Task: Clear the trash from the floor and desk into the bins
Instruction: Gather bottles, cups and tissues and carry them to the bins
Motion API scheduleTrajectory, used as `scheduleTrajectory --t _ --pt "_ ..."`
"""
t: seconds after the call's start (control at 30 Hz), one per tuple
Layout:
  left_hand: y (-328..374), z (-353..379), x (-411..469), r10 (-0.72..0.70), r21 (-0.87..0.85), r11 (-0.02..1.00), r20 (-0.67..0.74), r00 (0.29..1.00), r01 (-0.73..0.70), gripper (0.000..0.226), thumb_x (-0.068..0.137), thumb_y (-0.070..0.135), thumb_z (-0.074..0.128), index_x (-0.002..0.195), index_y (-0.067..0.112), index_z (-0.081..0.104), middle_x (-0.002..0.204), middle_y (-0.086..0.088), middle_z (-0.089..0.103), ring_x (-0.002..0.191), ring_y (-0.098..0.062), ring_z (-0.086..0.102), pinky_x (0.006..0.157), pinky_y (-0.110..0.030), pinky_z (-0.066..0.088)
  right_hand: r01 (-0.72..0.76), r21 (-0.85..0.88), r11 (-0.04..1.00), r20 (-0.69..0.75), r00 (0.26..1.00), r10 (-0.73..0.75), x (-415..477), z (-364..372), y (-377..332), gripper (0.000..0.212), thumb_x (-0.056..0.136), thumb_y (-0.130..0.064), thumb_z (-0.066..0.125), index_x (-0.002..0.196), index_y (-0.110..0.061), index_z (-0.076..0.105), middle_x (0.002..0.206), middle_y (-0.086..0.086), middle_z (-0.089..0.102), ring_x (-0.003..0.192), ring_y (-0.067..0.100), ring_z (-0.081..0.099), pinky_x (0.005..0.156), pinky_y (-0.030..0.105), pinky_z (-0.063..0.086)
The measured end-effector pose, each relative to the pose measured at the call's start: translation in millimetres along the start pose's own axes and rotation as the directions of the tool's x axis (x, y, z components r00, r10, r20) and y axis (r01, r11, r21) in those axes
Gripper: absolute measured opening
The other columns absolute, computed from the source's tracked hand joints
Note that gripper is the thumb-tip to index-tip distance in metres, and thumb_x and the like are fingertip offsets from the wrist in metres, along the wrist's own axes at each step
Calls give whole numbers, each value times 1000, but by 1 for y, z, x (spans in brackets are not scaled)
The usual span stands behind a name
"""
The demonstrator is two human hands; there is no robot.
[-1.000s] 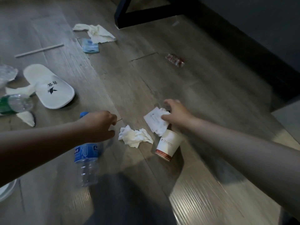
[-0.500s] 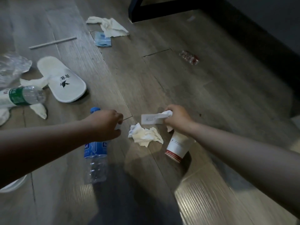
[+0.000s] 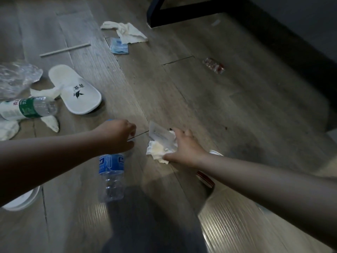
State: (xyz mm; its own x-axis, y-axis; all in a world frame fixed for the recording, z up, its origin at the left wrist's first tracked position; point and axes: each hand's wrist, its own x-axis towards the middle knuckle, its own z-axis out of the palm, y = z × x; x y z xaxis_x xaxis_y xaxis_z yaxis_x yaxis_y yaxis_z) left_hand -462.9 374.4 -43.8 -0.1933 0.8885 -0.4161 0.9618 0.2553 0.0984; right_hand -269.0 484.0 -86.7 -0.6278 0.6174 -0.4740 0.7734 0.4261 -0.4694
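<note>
My left hand (image 3: pixel 118 136) is closed in a fist around the neck of a clear plastic bottle with a blue label (image 3: pixel 111 172); its blue cap shows just beyond my knuckles. My right hand (image 3: pixel 184 147) pinches a flat white paper slip (image 3: pixel 159 133) and presses down on a crumpled white tissue (image 3: pixel 157 149) on the wooden floor, fingers curling over it. A paper cup with a red rim (image 3: pixel 206 178) lies on its side, mostly hidden under my right forearm.
More litter lies on the floor: a white slipper (image 3: pixel 78 92), a green-label bottle (image 3: pixel 27 108), a clear plastic bag (image 3: pixel 16 77), a straw (image 3: pixel 65 49), a tissue (image 3: pixel 127 31), a blue packet (image 3: pixel 119 47), a red-and-clear wrapper (image 3: pixel 213 65). A dark furniture leg (image 3: pixel 155 13) stands at the back.
My right hand lifted the paper slip off the floor, then moved left and down onto the crumpled tissue. The cup is now under my forearm. My left hand kept its hold.
</note>
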Motion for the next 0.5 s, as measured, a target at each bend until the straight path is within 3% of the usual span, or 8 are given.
scheduleTrajectory --t 0.17,0.27,0.5 --pt "-4 0 -4 -18 -10 1000 15 1000 18 32 89 33 59 118 19 55 110 0 57 93 -13 55 77 -24 47 15 -56 998 13 1000 -15 4 17 -13 89 68 -64 69 139 -22 35 141 8 34 129 30 36 102 37 36" --pt "-7 -1 -6 -28 -5 1000 12 1000 28 33 89 34 59 118 19 55 111 -1 58 94 -15 55 79 -27 49 -15 -58 998 -68 998 11 8 23 -21 87 69 -69 64 136 -20 38 137 9 37 127 29 36 99 34 34" --pt "-10 -1 -9 -35 -30 999 19 999 35 33 89 34 58 118 19 55 111 -1 58 96 -17 56 81 -30 50 89 -145 985 -62 993 -98 6 25 -12 75 71 -47 74 132 -22 37 128 7 39 119 27 39 92 31 38"
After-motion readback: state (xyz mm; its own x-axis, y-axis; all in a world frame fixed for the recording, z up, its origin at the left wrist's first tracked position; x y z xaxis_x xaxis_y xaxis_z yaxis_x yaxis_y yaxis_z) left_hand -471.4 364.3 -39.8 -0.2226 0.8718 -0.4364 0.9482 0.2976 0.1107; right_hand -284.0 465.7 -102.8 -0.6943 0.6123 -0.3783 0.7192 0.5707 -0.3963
